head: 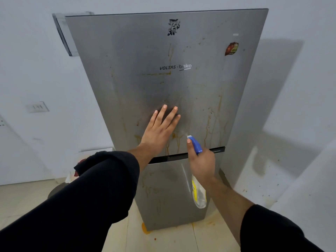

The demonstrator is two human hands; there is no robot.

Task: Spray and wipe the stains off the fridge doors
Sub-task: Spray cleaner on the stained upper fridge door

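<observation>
Head view | left hand flat, fingers straight, on upper fridge door | right hand grips spray bottle, nozzle just beside left fingers | orange stains above right hand | better aim there, away from the fingers.

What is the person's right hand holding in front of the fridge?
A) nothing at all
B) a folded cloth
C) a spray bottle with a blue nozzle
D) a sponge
C: the right hand grips a spray bottle, its blue nozzle pointed at the stained upper fridge door, while the left hand holds nothing.
</observation>
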